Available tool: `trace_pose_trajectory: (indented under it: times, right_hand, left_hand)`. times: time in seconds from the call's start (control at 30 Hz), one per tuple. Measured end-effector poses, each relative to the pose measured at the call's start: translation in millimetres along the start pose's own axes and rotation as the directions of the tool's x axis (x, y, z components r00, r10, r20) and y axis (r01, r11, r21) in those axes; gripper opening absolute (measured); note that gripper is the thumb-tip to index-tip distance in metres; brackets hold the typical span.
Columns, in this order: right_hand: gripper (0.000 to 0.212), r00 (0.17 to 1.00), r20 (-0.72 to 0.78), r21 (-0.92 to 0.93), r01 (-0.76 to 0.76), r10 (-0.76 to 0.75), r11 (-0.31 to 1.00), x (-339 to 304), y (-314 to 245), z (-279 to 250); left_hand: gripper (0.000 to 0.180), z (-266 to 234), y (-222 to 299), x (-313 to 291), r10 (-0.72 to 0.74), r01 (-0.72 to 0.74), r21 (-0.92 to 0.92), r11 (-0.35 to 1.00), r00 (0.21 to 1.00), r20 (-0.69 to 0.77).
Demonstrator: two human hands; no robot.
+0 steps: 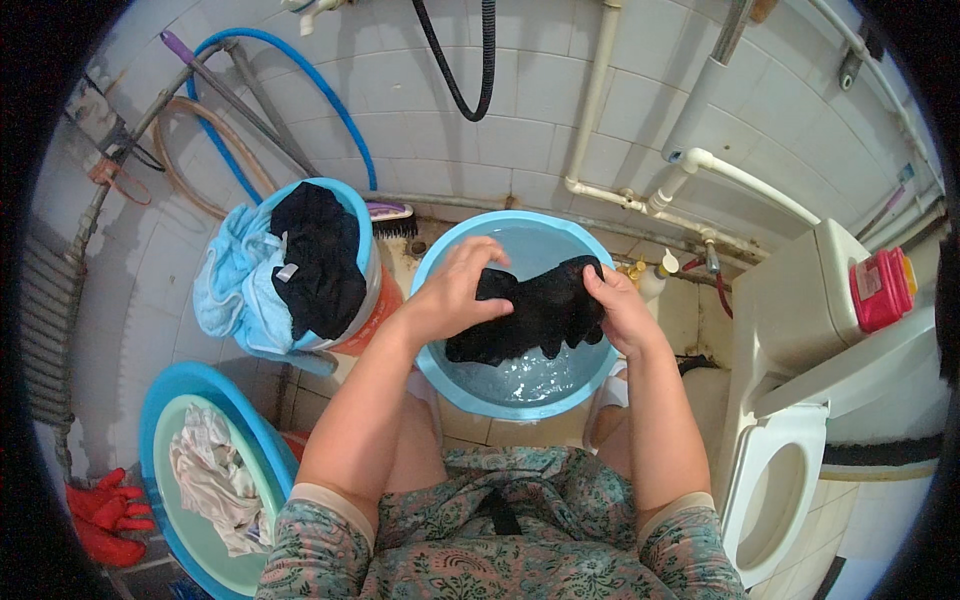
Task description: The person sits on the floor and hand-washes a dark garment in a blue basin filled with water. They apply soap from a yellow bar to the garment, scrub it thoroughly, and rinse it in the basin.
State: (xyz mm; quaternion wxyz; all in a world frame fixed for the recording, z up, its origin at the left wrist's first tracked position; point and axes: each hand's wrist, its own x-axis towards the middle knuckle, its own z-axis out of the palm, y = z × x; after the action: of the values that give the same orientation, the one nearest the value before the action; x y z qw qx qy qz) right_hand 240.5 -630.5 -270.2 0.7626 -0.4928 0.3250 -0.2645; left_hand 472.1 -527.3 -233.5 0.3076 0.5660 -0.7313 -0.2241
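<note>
A patterned garment (480, 565) filled the nearest edge, with the person's knees on either side of a light-blue basin (520, 411) of water. To the left, pale clothes (215, 480) lay in a green basin (168, 490) set inside a larger blue basin (270, 435), beside red gloves (105, 515). To the right was a toilet (750, 450) with its seat ring down.

Farther out, a black cloth (545, 312) hung bunched over the water, within the basin's rim. The right hand (630, 315) pinched its right end between thumb and fingers. The left hand (455, 295) was spread, thumb and fingers apart, at the cloth's left end; whether its thumb pressed on the fabric could not be told.

Beyond, a bucket (373, 270) was heaped with a light-blue towel (235, 280) and a black garment (315, 260), near a brush (395, 222). A white bottle (655, 278) stood past the basin. Farthest, a blue hose (325, 85) and cream pipes (590, 110) ran along the tiled wall (530, 90).
</note>
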Motion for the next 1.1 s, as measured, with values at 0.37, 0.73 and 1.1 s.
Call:
trace_pose_trajectory:
  times: [0.37, 0.73, 1.1]
  right_hand:
    - [0.027, 0.995, -0.095, 0.277, 0.024, 0.002, 0.961, 2.2, -6.6, -12.1]
    - [0.039, 0.926, -0.373, -0.075, -0.094, 0.06, 0.993, 10.0, 21.1, -5.5]
    - [0.063, 0.982, -0.181, 0.109, -0.031, 0.05, 0.994, 2.7, 35.3, 32.1]
  left_hand:
    - [0.032, 12.4, 2.6, 13.7, -0.128, 0.353, -0.327, 0.877, 0.827, 0.547]
    - [0.042, 7.2, 1.5, 12.1, -0.238, 0.19, -0.97, -0.152, 0.946, 0.222]
    - [0.039, 10.9, 4.8, 13.0, -0.264, -0.018, -0.964, -0.266, 0.963, 0.055]
